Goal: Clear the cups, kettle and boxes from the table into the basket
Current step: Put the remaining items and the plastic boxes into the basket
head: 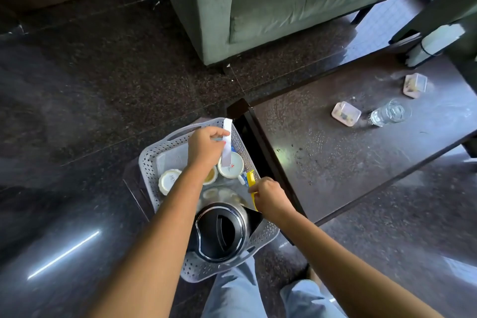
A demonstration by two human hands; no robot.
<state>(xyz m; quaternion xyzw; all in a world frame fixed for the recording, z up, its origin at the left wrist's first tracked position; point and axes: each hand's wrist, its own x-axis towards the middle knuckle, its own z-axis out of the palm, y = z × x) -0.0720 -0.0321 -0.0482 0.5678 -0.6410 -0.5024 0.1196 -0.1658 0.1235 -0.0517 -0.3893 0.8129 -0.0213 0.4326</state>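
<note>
At the far left of the perforated grey basket point(147, 160) a white cup point(169, 181) lies close against the wall, and next to it the left hand point(205, 148) is pinched shut on a white paper sachet point(227, 143) held over a second white cup point(231, 165). Let go from there, the strip would likely drop into that cup's mouth or catch on the rim rather than reach the floor of the basket. The black-lidded steel kettle point(219, 231) fills the near end, so free room is only the bare patch at the far left corner. The right hand point(269, 197) is closed on a yellow sachet point(251, 187) right at the basket's right wall, which sits just beside the dark table point(335, 162) edge; a loose release could send it down that narrow gap. Still on the table, well apart from the basket, are two small clear plastic boxes point(346, 113) point(415, 85) and a drinking glass point(388, 112) between them, which a hurried reach could tip.
</note>
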